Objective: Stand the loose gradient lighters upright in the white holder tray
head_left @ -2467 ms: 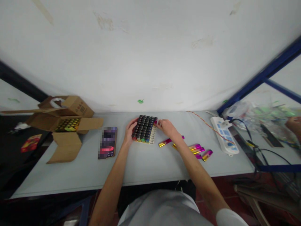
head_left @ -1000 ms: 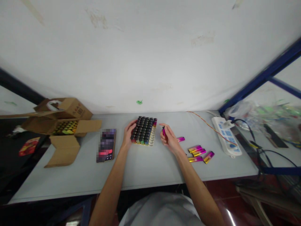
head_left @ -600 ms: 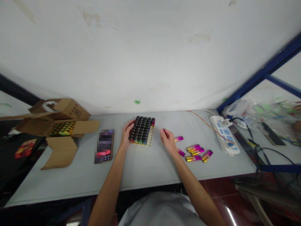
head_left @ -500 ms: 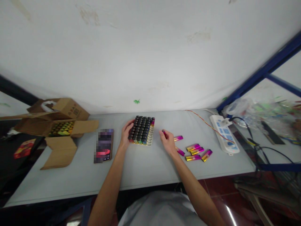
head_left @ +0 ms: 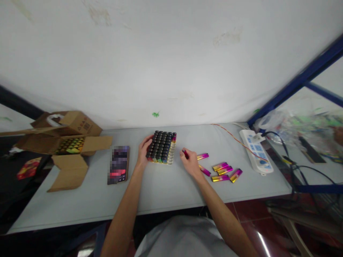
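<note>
A pale tray (head_left: pixel 171 157) on the table holds rows of upright black-topped lighters (head_left: pixel 160 145). Its right column shows bare slots, apart from a purple-and-gold lighter (head_left: pixel 174 137) at the far end. My left hand (head_left: pixel 143 151) is wrapped around the tray's left side, thumb and fingers against the block. Just right of the tray, my right hand (head_left: pixel 190 162) is closed on a lighter (head_left: pixel 185 153), whose dark reddish end shows between thumb and fingers. Beside that hand lie several loose purple-and-gold lighters (head_left: pixel 220 166), flat on the tabletop.
A phone (head_left: pixel 118 165) lies left of my left arm. Farther left, an open cardboard box (head_left: pixel 68 173) holds yellowish items. A white power strip (head_left: pixel 255 151) with plugged-in cables sits at the table's right. Clear plastic bags (head_left: pixel 284 123) are heaped beyond the blue frame.
My right hand has shifted slightly left toward the tray, with the lighter turned a little in its fingers. My left hand stays at the tray's side.
</note>
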`<action>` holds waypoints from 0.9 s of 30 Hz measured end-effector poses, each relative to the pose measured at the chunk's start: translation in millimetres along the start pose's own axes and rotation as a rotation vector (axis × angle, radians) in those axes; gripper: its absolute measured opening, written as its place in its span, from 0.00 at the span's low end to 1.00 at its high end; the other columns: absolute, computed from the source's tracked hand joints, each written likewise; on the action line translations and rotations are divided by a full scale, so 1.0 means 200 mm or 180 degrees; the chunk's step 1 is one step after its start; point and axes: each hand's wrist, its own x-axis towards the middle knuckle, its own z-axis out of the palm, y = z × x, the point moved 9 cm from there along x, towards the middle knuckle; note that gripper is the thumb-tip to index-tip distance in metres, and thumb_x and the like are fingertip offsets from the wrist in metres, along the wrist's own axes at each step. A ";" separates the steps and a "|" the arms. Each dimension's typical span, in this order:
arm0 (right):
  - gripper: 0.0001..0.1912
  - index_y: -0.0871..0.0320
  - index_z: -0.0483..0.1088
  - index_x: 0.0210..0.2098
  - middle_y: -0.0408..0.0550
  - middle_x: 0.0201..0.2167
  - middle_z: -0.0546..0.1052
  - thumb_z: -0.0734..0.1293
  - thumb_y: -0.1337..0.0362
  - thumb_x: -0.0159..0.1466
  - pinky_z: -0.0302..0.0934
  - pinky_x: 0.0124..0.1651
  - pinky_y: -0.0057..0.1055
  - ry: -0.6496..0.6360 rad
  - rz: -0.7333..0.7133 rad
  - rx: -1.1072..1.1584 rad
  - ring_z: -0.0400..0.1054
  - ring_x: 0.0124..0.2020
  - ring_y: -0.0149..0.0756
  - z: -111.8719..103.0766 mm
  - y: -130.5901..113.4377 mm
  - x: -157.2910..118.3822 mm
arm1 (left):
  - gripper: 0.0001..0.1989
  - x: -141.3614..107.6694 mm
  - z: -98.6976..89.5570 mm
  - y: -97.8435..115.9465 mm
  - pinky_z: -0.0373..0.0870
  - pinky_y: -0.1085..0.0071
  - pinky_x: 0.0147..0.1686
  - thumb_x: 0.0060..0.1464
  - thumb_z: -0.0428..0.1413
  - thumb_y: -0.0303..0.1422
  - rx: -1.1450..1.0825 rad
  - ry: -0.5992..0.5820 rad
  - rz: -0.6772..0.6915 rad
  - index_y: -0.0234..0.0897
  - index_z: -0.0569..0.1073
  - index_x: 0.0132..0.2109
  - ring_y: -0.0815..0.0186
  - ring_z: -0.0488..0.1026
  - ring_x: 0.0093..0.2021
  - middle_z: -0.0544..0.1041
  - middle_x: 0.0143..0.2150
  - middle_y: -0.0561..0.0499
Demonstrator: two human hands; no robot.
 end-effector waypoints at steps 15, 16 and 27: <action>0.21 0.54 0.63 0.32 0.38 0.24 0.66 0.59 0.47 0.73 0.54 0.34 0.29 -0.0068 -0.0246 -0.0275 0.59 0.26 0.31 0.04 0.00 0.00 | 0.21 -0.01 0.00 0.01 0.68 0.58 0.61 0.49 0.66 0.44 0.0039 -0.0016 0.0059 0.38 0.84 0.48 0.51 0.76 0.58 0.83 0.53 0.45; 0.19 0.55 0.65 0.34 0.40 0.27 0.69 0.58 0.48 0.74 0.57 0.36 0.30 -0.0065 -0.0342 -0.0304 0.62 0.29 0.33 0.04 -0.01 0.00 | 0.21 -0.01 0.00 0.01 0.68 0.58 0.60 0.49 0.65 0.44 0.0040 -0.0025 0.0061 0.38 0.84 0.48 0.51 0.76 0.58 0.83 0.53 0.45; 0.22 0.55 0.69 0.34 0.45 0.29 0.71 0.56 0.49 0.77 0.62 0.41 0.34 0.0183 -0.0673 -0.0962 0.66 0.32 0.38 -0.07 -0.07 0.09 | 0.20 0.02 -0.01 -0.03 0.67 0.59 0.61 0.50 0.64 0.43 -0.0026 -0.0095 0.0088 0.39 0.84 0.48 0.51 0.76 0.58 0.83 0.53 0.46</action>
